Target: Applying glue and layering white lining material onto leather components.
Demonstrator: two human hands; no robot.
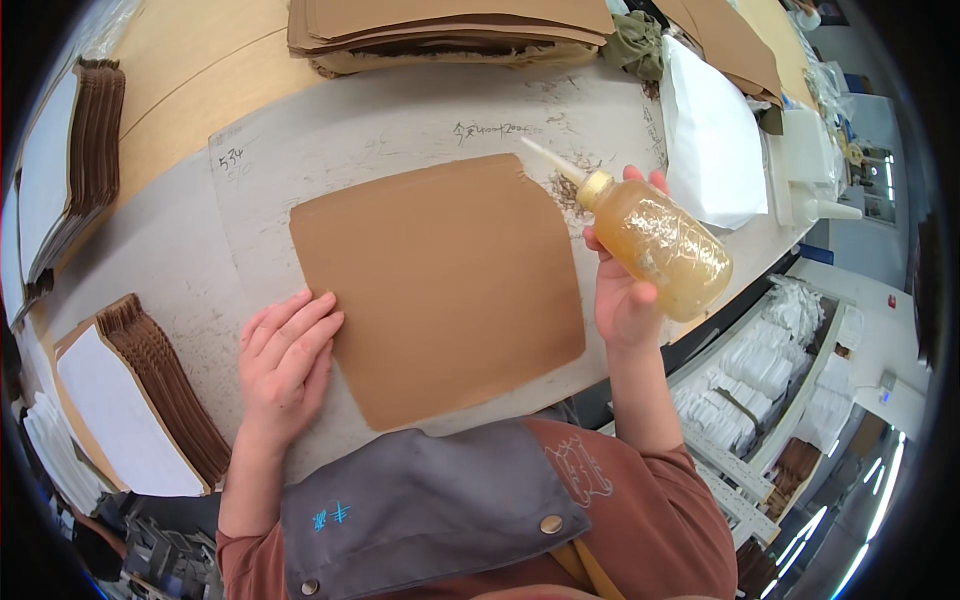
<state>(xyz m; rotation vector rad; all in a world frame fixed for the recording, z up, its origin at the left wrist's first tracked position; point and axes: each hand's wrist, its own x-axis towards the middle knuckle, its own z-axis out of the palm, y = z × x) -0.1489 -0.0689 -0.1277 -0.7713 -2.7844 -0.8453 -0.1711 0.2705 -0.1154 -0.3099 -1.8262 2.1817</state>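
A brown flat piece (450, 290), leather-like or thick paper, lies on the grey work surface in front of me. Its upper right corner is cut to a curve. My left hand (285, 360) rests with fingers stretched out, fingertips on the piece's left edge. In my right hand (630, 290) is a clear squeeze bottle (665, 245) of amber liquid, probably glue. The bottle is tilted, its long pale nozzle pointing up and left over the surface beyond the piece's upper right corner. The nozzle tip does not appear to touch the piece.
A thick stack of brown sheets (450, 25) lies at the far edge. Stacks of brown pieces topped with white (125, 410) stand at the left. A white sheet (710, 135) and a second pale bottle (835, 210) are at the right, near a cart of white bundles (740, 385).
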